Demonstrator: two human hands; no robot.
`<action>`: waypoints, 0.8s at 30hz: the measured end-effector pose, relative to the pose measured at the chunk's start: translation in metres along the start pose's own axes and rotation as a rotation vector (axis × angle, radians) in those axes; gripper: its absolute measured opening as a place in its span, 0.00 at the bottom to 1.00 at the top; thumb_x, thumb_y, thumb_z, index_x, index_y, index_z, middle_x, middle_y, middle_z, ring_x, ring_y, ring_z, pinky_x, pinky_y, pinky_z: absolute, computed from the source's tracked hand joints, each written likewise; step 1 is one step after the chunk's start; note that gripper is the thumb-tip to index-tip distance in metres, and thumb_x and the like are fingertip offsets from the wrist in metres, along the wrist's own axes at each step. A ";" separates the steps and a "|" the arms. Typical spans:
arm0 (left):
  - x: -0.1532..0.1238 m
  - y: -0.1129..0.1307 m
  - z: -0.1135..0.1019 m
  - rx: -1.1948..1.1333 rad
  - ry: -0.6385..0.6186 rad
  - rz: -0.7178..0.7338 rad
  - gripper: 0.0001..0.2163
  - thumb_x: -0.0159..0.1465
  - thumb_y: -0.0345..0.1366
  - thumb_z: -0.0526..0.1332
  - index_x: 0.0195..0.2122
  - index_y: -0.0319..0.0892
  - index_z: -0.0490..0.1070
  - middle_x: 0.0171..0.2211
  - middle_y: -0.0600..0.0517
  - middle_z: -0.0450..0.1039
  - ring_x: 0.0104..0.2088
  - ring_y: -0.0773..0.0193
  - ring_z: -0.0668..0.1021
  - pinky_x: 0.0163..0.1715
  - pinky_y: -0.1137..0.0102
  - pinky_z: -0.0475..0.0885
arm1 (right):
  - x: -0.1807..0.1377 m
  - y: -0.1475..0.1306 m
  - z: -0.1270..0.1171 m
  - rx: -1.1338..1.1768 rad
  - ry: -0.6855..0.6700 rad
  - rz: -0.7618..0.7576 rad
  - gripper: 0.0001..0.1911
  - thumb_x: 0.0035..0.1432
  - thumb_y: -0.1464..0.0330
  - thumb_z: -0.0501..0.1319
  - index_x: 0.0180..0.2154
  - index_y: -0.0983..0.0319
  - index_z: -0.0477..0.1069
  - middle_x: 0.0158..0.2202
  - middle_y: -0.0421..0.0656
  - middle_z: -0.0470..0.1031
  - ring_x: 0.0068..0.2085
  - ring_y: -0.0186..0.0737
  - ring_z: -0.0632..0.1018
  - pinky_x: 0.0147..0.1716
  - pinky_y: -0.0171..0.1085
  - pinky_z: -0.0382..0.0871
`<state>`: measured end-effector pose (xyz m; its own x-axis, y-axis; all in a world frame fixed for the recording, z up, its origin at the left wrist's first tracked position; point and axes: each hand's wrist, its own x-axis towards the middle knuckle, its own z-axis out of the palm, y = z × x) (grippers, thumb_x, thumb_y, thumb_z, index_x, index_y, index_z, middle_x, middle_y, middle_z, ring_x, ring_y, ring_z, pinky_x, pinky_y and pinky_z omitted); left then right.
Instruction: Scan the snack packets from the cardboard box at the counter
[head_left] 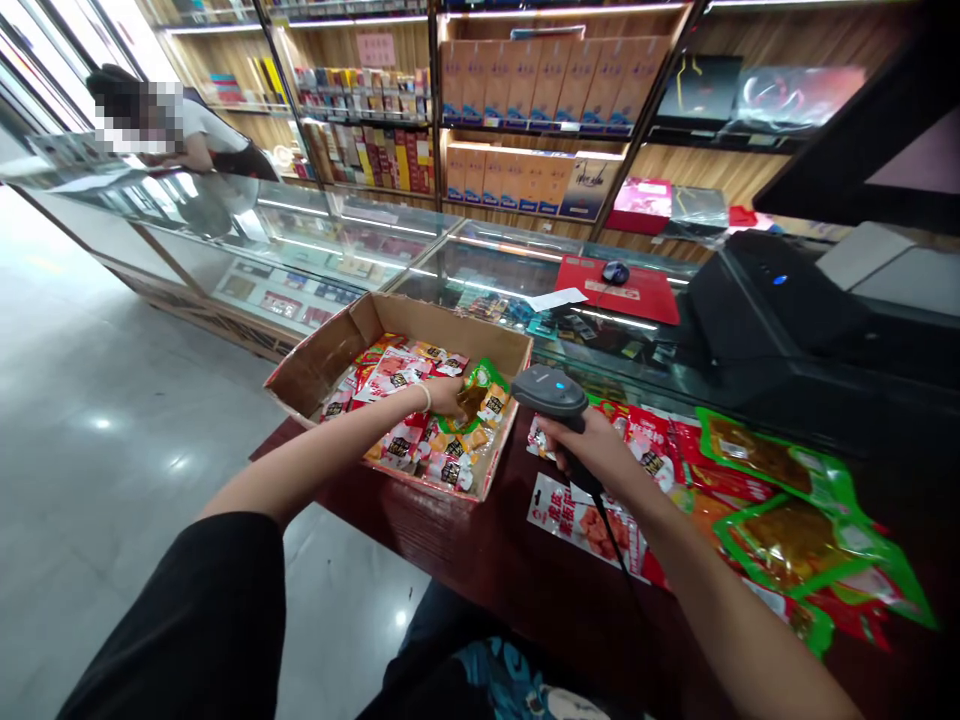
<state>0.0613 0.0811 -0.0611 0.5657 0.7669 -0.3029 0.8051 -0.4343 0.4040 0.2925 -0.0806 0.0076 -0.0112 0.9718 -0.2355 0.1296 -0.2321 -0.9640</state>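
My left hand (pixel 448 397) reaches into an open cardboard box (pixel 300 385), its fingers closed on a green-edged snack packet (pixel 474 400) with brown contents. Around it in the box lie several small red, white and yellow snack packets (pixel 401 440). My right hand (pixel 592 450) is wrapped round the grip of a black barcode scanner (pixel 551 392), whose head points left towards the box and shows a small blue light. Below that hand a white and red snack packet (pixel 566 515) lies on the dark red table, with the scanner's cable hanging across it.
More green-edged packets (pixel 795 540) and red ones are piled on the right. A glass counter (pixel 420 265) runs behind the box, bearing a red mat (pixel 637 290) with a mouse (pixel 616 272). A black checkout machine (pixel 780 320) stands at right. A person (pixel 202 130) leans on the counter far left.
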 end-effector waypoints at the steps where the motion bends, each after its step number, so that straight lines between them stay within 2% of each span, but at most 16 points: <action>1: -0.001 -0.001 -0.003 -0.023 0.001 0.007 0.16 0.41 0.42 0.71 0.30 0.44 0.73 0.28 0.51 0.77 0.30 0.58 0.77 0.31 0.71 0.67 | -0.001 -0.001 0.000 0.001 0.000 0.000 0.20 0.49 0.52 0.68 0.31 0.61 0.66 0.19 0.36 0.69 0.14 0.30 0.68 0.12 0.31 0.63; 4: -0.007 -0.005 -0.021 0.008 0.005 0.013 0.07 0.46 0.39 0.66 0.24 0.43 0.72 0.24 0.52 0.75 0.27 0.61 0.74 0.29 0.71 0.65 | -0.007 -0.004 -0.001 -0.014 -0.004 -0.013 0.20 0.50 0.53 0.68 0.29 0.61 0.65 0.18 0.36 0.69 0.15 0.30 0.69 0.13 0.30 0.64; 6: -0.014 -0.010 -0.037 0.042 0.055 0.015 0.04 0.47 0.36 0.64 0.21 0.44 0.70 0.21 0.53 0.72 0.25 0.62 0.73 0.29 0.71 0.64 | -0.014 -0.006 -0.003 -0.011 -0.001 -0.028 0.19 0.50 0.53 0.68 0.28 0.61 0.65 0.19 0.36 0.70 0.15 0.31 0.69 0.13 0.30 0.64; 9: -0.032 -0.015 -0.060 -0.017 0.205 0.008 0.05 0.46 0.35 0.64 0.19 0.44 0.69 0.19 0.54 0.70 0.24 0.63 0.72 0.28 0.71 0.63 | -0.026 -0.010 -0.006 -0.022 0.016 -0.042 0.19 0.50 0.53 0.67 0.25 0.61 0.65 0.17 0.37 0.69 0.14 0.31 0.68 0.13 0.31 0.62; 11: -0.048 -0.011 -0.068 -0.184 0.346 -0.011 0.06 0.48 0.38 0.65 0.22 0.43 0.69 0.20 0.54 0.70 0.25 0.64 0.72 0.27 0.71 0.64 | -0.034 -0.012 -0.008 -0.044 0.022 -0.067 0.20 0.52 0.53 0.66 0.23 0.61 0.66 0.15 0.37 0.68 0.14 0.31 0.67 0.13 0.32 0.62; 14: -0.071 0.013 -0.063 -0.606 0.494 0.006 0.11 0.52 0.44 0.64 0.29 0.41 0.69 0.25 0.54 0.71 0.25 0.66 0.73 0.27 0.72 0.67 | -0.045 -0.013 -0.009 -0.067 0.025 -0.115 0.20 0.52 0.53 0.65 0.21 0.60 0.66 0.14 0.38 0.68 0.14 0.32 0.67 0.14 0.33 0.62; 17: -0.084 0.048 -0.045 -0.958 0.415 0.081 0.16 0.53 0.44 0.65 0.37 0.41 0.68 0.27 0.54 0.73 0.26 0.67 0.74 0.27 0.72 0.69 | -0.056 -0.011 -0.011 -0.067 0.064 -0.140 0.18 0.51 0.54 0.66 0.23 0.59 0.67 0.15 0.38 0.68 0.15 0.34 0.68 0.15 0.34 0.62; 20: -0.085 0.080 -0.029 -1.072 0.357 0.113 0.17 0.52 0.45 0.67 0.36 0.41 0.66 0.26 0.55 0.72 0.24 0.69 0.74 0.25 0.74 0.69 | -0.070 -0.010 -0.017 -0.116 0.139 -0.151 0.16 0.48 0.55 0.68 0.24 0.59 0.67 0.14 0.37 0.68 0.14 0.34 0.68 0.15 0.34 0.61; 24: -0.076 0.107 -0.018 -1.076 0.408 0.198 0.15 0.52 0.43 0.66 0.33 0.41 0.64 0.26 0.56 0.72 0.27 0.67 0.75 0.29 0.72 0.70 | -0.088 -0.008 -0.032 -0.179 0.212 -0.140 0.14 0.48 0.57 0.68 0.28 0.59 0.70 0.14 0.37 0.69 0.14 0.35 0.68 0.15 0.34 0.61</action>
<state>0.1014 -0.0147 0.0210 0.4077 0.9106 0.0677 0.0318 -0.0883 0.9956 0.3243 -0.1631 0.0397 0.1634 0.9851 -0.0533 0.3145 -0.1032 -0.9436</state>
